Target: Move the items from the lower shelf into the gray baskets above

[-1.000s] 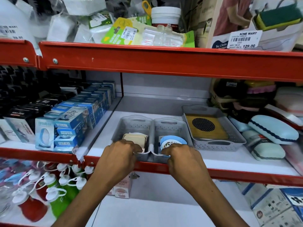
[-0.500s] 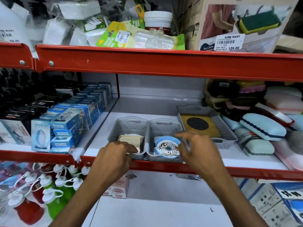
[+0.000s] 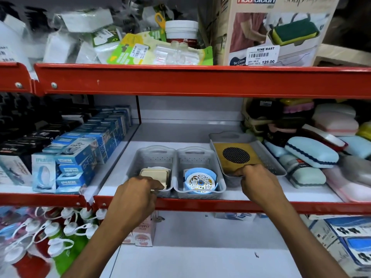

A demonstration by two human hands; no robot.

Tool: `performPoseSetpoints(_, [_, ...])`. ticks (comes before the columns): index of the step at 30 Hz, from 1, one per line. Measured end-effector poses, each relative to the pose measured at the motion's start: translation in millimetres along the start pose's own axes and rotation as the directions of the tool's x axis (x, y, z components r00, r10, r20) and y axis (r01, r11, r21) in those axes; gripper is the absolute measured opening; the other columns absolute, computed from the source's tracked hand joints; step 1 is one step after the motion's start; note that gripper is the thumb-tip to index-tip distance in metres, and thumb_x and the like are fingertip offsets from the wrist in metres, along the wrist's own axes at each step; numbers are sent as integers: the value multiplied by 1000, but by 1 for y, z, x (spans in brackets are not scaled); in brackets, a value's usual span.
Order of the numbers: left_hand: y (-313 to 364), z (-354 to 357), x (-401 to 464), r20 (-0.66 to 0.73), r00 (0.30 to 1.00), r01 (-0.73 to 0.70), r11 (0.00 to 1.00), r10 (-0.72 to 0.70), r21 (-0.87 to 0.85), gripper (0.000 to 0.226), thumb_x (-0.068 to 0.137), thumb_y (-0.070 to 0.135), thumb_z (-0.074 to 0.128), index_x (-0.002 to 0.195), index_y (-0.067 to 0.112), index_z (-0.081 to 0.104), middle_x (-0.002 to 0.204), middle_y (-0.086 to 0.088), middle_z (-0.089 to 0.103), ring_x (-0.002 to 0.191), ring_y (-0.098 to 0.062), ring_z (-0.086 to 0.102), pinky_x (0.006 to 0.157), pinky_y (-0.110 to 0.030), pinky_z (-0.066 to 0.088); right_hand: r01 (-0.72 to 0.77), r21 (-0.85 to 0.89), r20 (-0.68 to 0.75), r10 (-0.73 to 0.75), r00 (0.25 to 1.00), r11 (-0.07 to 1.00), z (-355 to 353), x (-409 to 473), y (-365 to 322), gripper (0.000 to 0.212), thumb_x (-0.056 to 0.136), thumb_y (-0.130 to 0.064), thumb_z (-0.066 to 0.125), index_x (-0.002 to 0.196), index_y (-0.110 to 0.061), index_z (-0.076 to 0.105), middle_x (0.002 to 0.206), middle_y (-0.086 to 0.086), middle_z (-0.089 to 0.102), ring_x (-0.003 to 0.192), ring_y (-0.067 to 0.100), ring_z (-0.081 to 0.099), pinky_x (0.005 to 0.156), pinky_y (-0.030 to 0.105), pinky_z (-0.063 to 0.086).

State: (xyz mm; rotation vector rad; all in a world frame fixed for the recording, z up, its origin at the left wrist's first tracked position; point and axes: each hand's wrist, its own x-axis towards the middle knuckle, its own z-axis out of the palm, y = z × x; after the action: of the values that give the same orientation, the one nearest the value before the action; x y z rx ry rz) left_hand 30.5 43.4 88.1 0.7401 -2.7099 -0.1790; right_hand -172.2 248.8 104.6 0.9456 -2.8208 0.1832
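Your left hand [image 3: 138, 192] is pinched on the front rim of the left gray basket [image 3: 152, 157], which holds cream pads. Your right hand [image 3: 255, 180] is clamped on the front lip of the tilted right basket [image 3: 277, 163], w/ the yellow item [image 3: 236, 157] inside. Risk: pull that one fwd and it could tip off the shelf edge [image 3: 220, 204] or knock the middle basket [image 3: 198, 157]. Lower shelf [image 3: 200, 255] looks near bare; a few pink boxes [image 3: 143, 233] at back left.
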Motion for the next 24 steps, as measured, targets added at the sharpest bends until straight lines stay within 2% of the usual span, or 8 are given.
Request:
performPoseSetpoints(8, [3,2,2,1,1000,-7,1000,7,3,34,83,19,62,111,35,74,115,12,75,100,-16,69,87,-34,58,79,-70,143,-68,987,994,-19,-26,2,47,86,0,55,114,-32,73,105,9,71,87,28,68,71,32,52])
performPoseSetpoints(14, [2,5,2,-15,1000,-21,1000,21,-4,35,85,20,62,113,36,73,118,14,74,103,-14,69,89,-33,56,118,-84,122,-107,987,990,-23,-35,3,44,87,-2,58,116,-31,73,114,5,73,97,26,69,78,34,57])
performPoseSetpoints(17, [3,3,2,-15,1000,-24,1000,24,-10,34,86,21,62,114,36,72,120,14,73,105,-14,68,92,-33,56,131,-91,124,-119,985,987,-25,-36,-1,44,86,-3,59,116,-32,73,112,5,73,95,26,69,75,34,55])
performPoseSetpoints(19, [3,4,1,-17,1000,-26,1000,26,-12,32,87,21,62,115,35,73,121,13,73,106,-14,68,93,-33,55,145,-99,127,-132,983,984,-25,-36,-2,36,85,-7,64,111,-29,74,108,5,73,92,25,69,72,32,53])
performPoseSetpoints(22, [2,5,2,-13,1000,-27,999,26,-20,32,87,21,62,114,34,73,121,12,73,106,-15,68,93,-33,55,134,-103,145,-119,982,986,-21,-35,-4,34,79,-17,74,111,-25,73,108,4,73,92,25,68,75,33,55])
performPoseSetpoints(24, [1,6,-1,-35,999,-37,999,36,-33,33,86,19,62,115,32,73,121,10,73,106,-16,69,93,-34,55,126,-84,113,-116,987,988,-20,-36,-7,33,79,-18,72,111,-23,72,106,4,72,88,25,67,71,33,52])
